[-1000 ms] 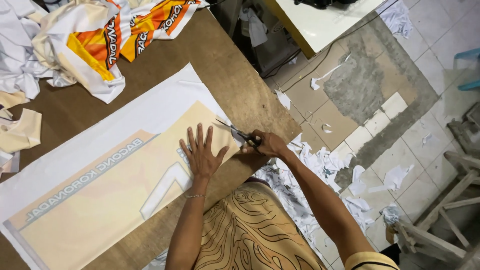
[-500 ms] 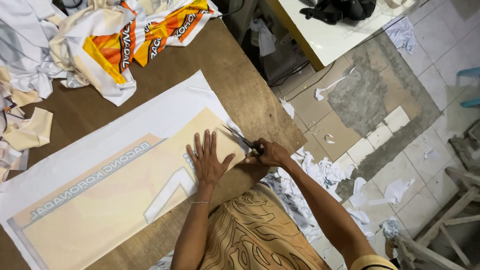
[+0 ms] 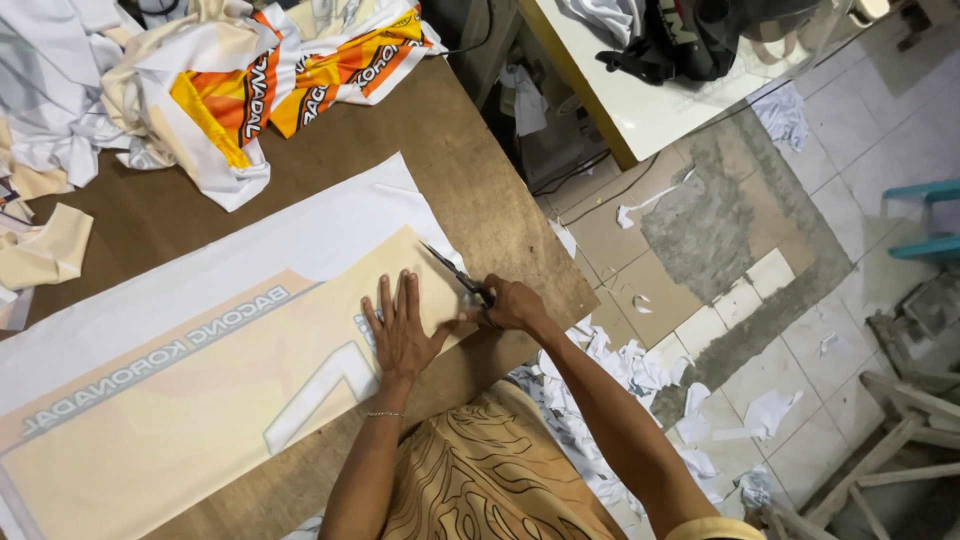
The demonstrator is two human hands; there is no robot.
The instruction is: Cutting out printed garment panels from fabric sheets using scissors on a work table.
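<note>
The fingers of the right hand [image 3: 512,303] are curled through the handles of a pair of dark scissors [image 3: 458,274], gripping them; the blades point up and away from the person, their tips over the edge of a printed fabric panel [image 3: 200,400]. The left hand [image 3: 400,335] lies flat on that panel just beside the scissors, its fingers spread and extended, pressing the cloth down and holding nothing; a thin bracelet sits at the wrist.

The panel is a long strip, cream and pale peach in the middle with a white border along its far side; a grey-blue band of lettering runs along its length, and a large pale angular shape shows near the left hand. It lies diagonally across the brown bench [image 3: 470,170], reaching from the lower left corner of the view to the bench's near right edge, where the hands are.

At the far left of the bench lies a heap of printed garments [image 3: 240,90] in white, orange and yellow with dark lettering; small cream offcuts [image 3: 45,250] lie at the left edge.

Below the bench edge the person's lap shows brown patterned cloth [image 3: 480,480]; white fabric scraps [image 3: 640,370] litter the tiled floor [image 3: 850,150], which has a patch of bare grey cement. A white table with a yellow edge [image 3: 640,110] stands beyond, with a dark bag on it.
</note>
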